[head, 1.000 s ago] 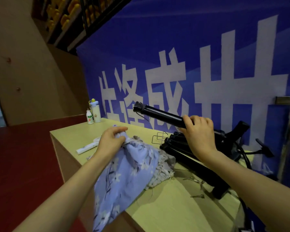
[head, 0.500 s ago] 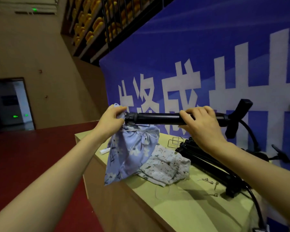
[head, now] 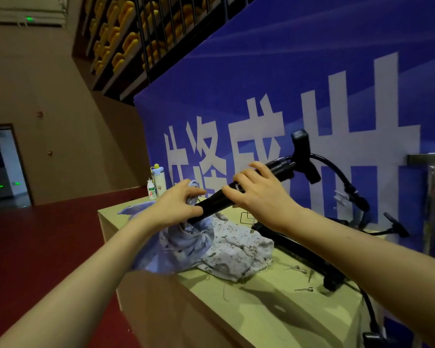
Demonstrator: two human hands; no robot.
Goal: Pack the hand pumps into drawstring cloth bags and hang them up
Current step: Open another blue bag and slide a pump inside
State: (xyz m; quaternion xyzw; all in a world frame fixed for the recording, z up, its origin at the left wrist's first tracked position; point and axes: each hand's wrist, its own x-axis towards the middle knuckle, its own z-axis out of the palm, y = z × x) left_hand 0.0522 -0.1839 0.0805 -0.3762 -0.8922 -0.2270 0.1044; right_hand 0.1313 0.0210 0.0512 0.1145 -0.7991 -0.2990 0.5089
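Observation:
My right hand (head: 258, 194) grips the barrel of a black hand pump (head: 217, 199), tilted with its T-handle (head: 304, 154) up at the right and a black hose curving off behind. The pump's lower end sits inside the mouth of a light blue floral drawstring bag (head: 183, 244). My left hand (head: 176, 207) pinches the bag's rim against the barrel. The bag's body droops onto the wooden table (head: 274, 312) and over its near-left edge. A second, white patterned bag (head: 239, 249) lies on the table beside it.
More black pumps (head: 301, 249) lie on the table to the right, with small metal needles (head: 300, 270) scattered near them. Two bottles (head: 156, 182) stand at the far left corner. A blue banner forms the back wall, with a metal stand (head: 433, 197) at right.
The pump has tipped from level to nose-down, and its lower end has gone into the blue bag's mouth. My left hand has lowered with the bag's rim.

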